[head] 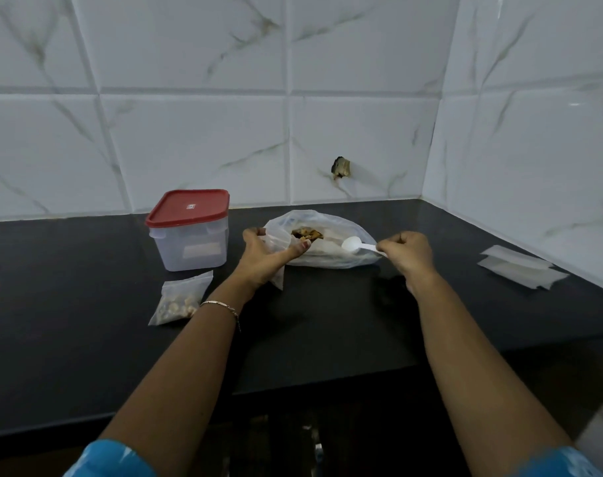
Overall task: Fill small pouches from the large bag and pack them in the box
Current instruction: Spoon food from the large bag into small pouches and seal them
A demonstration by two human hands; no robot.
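Note:
A large clear plastic bag point(331, 249) with brown pieces inside lies on the black counter point(327, 325). My left hand point(264, 258) grips a small clear pouch point(277, 275) at the bag's left opening. My right hand point(408, 256) pinches the handle of a white plastic spoon point(357, 244), whose bowl hovers over the bag. A filled small pouch point(179, 301) lies flat to the left. The translucent box point(190, 235) with its red lid on stands behind that pouch.
A stack of empty flat pouches point(522, 271) lies at the right by the tiled wall. Tiled walls meet in a corner at the back right. The counter's front edge runs across below my forearms.

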